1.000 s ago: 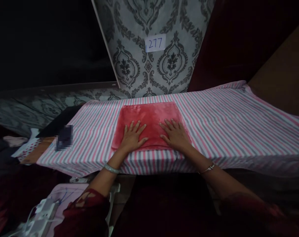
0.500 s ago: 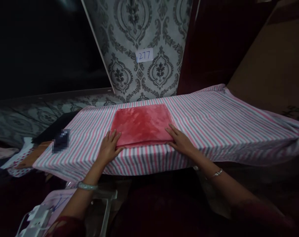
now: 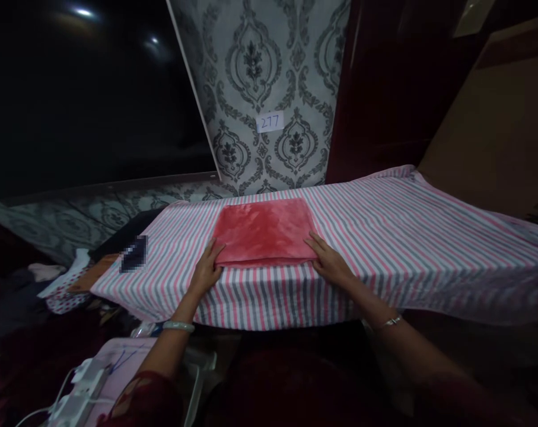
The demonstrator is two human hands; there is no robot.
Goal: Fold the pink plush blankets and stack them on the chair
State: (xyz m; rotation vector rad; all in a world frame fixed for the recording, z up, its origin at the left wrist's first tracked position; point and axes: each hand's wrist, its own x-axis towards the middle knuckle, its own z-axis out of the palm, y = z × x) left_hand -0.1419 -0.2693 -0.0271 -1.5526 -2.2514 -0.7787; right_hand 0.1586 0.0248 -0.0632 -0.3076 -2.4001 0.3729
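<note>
A folded red cloth, soft-looking with lighter pink patches, lies flat on a striped sheet of pink, grey and white. My left hand rests at the cloth's near left corner, fingers stretched over its left edge and thumb by the front fold. At the opposite side, my right hand touches the near right corner with its fingers extended on the edge. Both hands look open, against the cloth rather than closed round it. The undersides of the fingers are hidden.
A dark pixelated object sits on the sheet's left part. Below left, a white power strip with cords lies on a pink surface. A large dark screen and a patterned wall stand behind; a cardboard panel is at right.
The view has shifted, so the whole scene sits lower and slightly right. My hands have shifted slightly at the cloth's near corners, their fingers less spread; the cloth stays flat on the sheet.
</note>
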